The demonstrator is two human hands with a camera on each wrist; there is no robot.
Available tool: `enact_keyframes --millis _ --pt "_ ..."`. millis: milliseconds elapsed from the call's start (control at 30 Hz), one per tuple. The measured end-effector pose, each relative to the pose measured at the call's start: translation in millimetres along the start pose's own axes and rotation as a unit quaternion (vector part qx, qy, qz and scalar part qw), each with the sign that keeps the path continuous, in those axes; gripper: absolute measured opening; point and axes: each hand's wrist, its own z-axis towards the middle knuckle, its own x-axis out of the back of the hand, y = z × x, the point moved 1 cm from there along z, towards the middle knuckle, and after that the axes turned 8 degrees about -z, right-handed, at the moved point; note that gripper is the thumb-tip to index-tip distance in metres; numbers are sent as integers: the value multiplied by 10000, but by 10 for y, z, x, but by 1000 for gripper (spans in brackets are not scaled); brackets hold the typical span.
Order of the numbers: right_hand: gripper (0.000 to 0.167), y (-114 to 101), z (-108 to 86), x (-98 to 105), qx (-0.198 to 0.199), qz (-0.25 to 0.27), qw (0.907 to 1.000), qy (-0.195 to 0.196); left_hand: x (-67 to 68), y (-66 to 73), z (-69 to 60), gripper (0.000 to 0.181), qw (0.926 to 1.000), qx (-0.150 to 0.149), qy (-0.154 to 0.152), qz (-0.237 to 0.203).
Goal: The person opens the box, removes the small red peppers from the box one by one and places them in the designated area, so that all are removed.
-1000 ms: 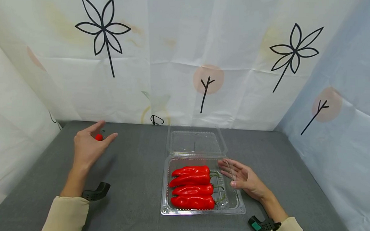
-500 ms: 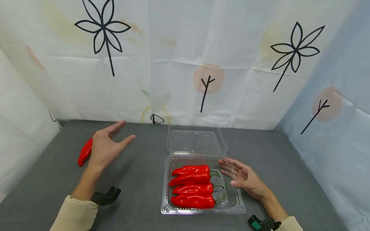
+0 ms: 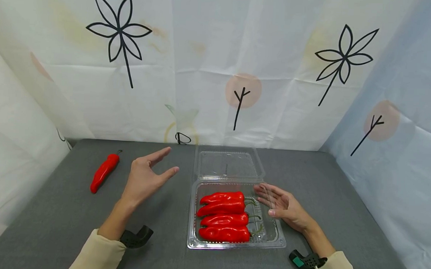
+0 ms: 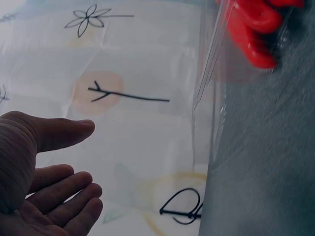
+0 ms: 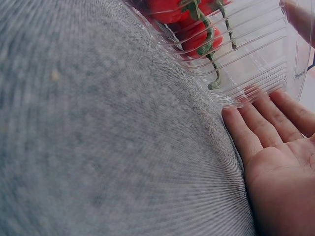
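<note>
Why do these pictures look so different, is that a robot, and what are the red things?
No robot here, just a person's two bare hands! The wide picture comes from a camera worn on the head, looking forward and down. The two close-ups come from cameras on the wrists, one for each hand, so things look tipped sideways.

The red things are peppers. Four red peppers lie in a clear plastic box with its lid open, and one loose pepper lies on the grey table.

The left hand is open in the air, holding nothing. The right hand is at the box's right side, with its fingers stretched out.
</note>
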Motion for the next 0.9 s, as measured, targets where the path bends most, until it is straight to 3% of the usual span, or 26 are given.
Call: enact_keyframes --millis 467,900 --pt "71 -20 2 -9 42 82 10000 -18 -528 125 -191 56 9948 -88 -967 -296" --pt "70 4 2 8 11 -23 10000 -13 -950 137 -349 49 9760 -126 -1983 -887"
